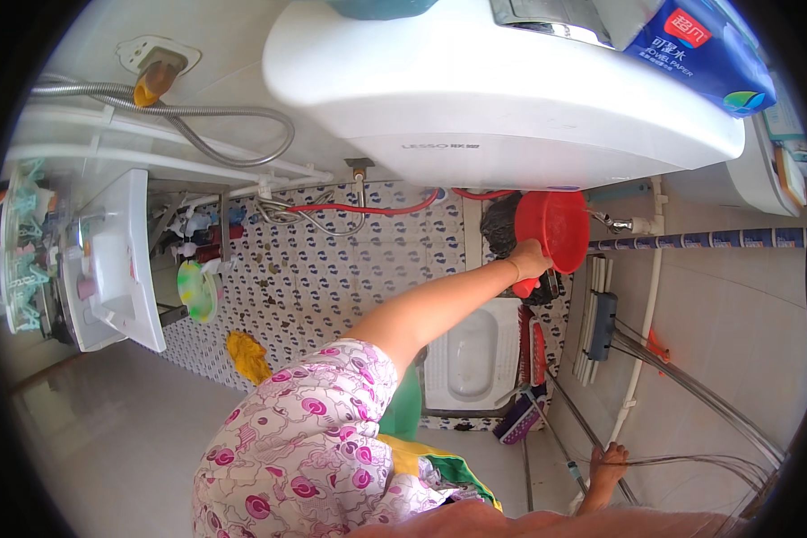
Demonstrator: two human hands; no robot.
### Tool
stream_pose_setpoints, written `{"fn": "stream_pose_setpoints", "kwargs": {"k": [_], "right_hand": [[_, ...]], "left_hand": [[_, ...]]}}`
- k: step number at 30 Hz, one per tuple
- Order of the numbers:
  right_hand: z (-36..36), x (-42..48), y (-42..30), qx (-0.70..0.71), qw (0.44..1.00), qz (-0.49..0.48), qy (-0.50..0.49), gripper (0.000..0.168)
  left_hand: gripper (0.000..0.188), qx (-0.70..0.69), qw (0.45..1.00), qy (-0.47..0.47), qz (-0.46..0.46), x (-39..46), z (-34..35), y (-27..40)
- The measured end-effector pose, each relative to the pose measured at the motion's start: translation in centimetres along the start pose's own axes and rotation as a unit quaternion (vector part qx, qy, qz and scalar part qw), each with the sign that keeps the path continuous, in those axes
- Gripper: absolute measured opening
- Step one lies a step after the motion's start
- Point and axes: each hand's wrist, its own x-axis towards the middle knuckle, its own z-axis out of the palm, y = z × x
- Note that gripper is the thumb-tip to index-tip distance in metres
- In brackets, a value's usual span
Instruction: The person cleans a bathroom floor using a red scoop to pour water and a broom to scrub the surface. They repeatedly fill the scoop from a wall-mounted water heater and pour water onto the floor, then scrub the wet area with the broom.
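My left hand (531, 260) grips the handle of a red plastic dipper (565, 232). The dipper's open mouth faces a metal wall tap (615, 223), whose spout is at its rim. Black plastic bags (500, 225) lie beneath and beside the dipper. At the lower right, my right hand (608, 457) is against the wall by a white pipe (635, 383) and metal poles (571, 403), fingers curled; whether they close around the pipe or a pole is not clear. A white squat toilet pan (472, 353) is set in the floor below my left forearm.
A white water heater (484, 101) juts out above, with a towel paper pack (703, 57) on it. Brushes (531, 346), a purple mop head (521, 417) and a flat mop (602, 326) stand near the right wall. A washbasin (124, 262) and yellow cloth (247, 356) are left.
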Motion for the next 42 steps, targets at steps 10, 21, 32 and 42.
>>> {"fn": "stream_pose_setpoints", "kwargs": {"k": [10,21,32,42], "right_hand": [[3.1,-1.6,4.4,-0.162,0.981,0.069,-0.081,0.041],[5.2,-1.8,8.5,-0.144,0.986,0.041,-0.078,0.025],[7.8,-1.7,9.3,-0.120,0.988,0.070,-0.068,0.024],[6.8,-2.8,8.7,-0.102,0.992,0.048,-0.053,0.023]], "left_hand": [[0.032,-0.047,0.999,0.003,0.016,0.0,0.5,-0.1],[0.033,-0.026,0.999,0.018,0.023,0.6,0.7,-1.0],[0.025,-0.037,0.998,0.041,0.018,-0.5,0.7,0.1],[0.026,-0.011,0.999,0.036,0.031,0.6,1.7,-1.1]]}}
